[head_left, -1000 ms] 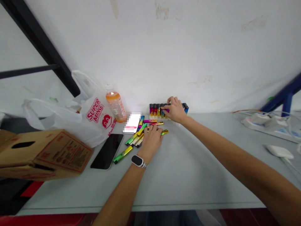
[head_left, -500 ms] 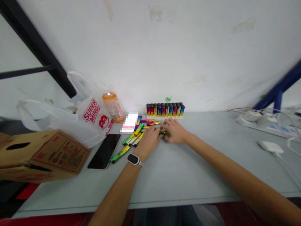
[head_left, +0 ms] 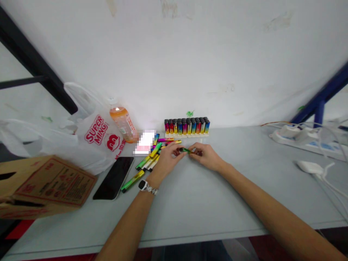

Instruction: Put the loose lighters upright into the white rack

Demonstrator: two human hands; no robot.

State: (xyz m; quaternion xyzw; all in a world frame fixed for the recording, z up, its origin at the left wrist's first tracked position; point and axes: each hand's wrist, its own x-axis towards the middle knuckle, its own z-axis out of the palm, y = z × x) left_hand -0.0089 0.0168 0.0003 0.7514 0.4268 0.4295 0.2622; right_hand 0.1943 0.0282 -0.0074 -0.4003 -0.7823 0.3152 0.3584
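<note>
A green and gold lighter is held between my two hands at the middle of the desk. My left hand, with a watch on its wrist, closes its thumb and fingers on the dark end. My right hand pinches the other end, and part of the lighter is hidden by the fingers. Behind them, rows of upright lighters with black tops stand in a white holder by the wall. Several loose lighters lie left of my left hand, among them a green and gold one set apart.
To the left are a black phone, a cardboard box, a white plastic bag and an orange drink bottle. A power strip and a white charger with cables lie at the right.
My left hand has turned from lying palm-down to gripping the lighter's end. The lighter is now held between both hands. The view has shifted slightly to the right.
</note>
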